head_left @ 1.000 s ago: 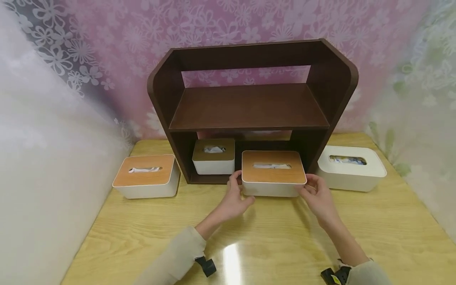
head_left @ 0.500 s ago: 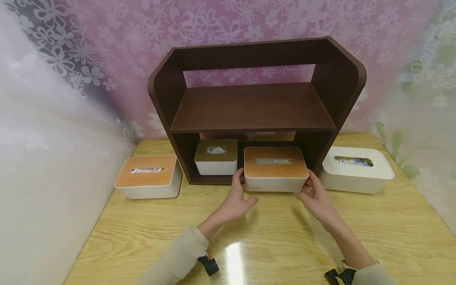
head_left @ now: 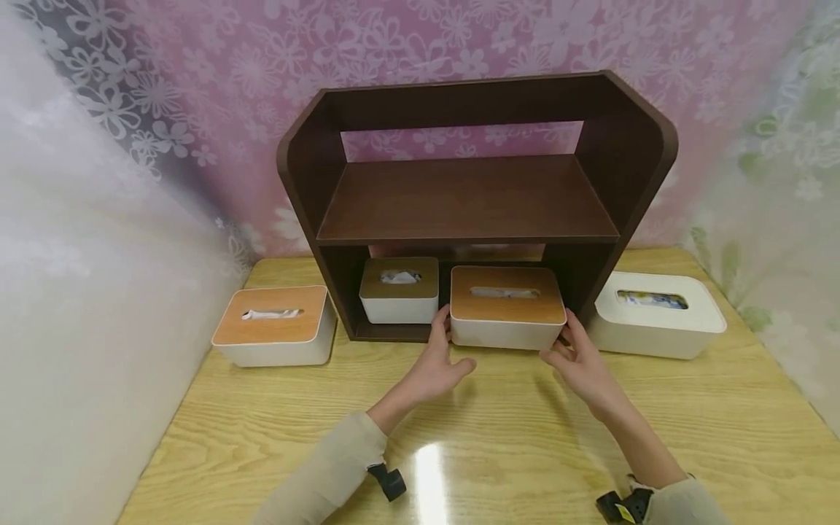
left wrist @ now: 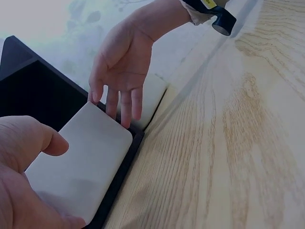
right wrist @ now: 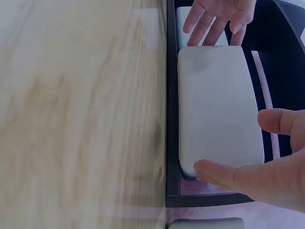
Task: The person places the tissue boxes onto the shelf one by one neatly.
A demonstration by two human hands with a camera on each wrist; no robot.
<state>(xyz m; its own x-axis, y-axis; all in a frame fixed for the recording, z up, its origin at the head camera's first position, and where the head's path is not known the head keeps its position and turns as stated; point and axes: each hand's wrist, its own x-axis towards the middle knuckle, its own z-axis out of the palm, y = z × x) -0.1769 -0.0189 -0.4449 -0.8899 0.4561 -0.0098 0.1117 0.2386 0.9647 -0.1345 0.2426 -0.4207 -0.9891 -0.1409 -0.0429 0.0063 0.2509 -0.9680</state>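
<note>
A tissue box with a wood-look lid and white sides (head_left: pixel 507 310) sits at the front of the dark brown shelf's lower compartment. In the head view, my left hand (head_left: pixel 434 368) touches its left side, with fingers extended and thumb held apart. My right hand (head_left: pixel 586 368) rests its fingers against the right end. Both wrist views show mostly straight fingers at the ends of the white front face (right wrist: pixel 219 105). To the left in the same compartment stands a smaller tissue box (head_left: pixel 399 306) with a brownish lid.
The two-tier shelf (head_left: pixel 466 200) stands on a wooden table (head_left: pixel 512 445) before a flowered wall. Another wood-lidded tissue box (head_left: pixel 275 335) is left of the shelf. An all-white tissue box (head_left: pixel 656 313) stands right of it, close to my right hand.
The wood-lidded tissue box has moved back, deeper into the lower compartment, with both my hands following at its sides. The other boxes stay where they were; the head view has shifted slightly.
</note>
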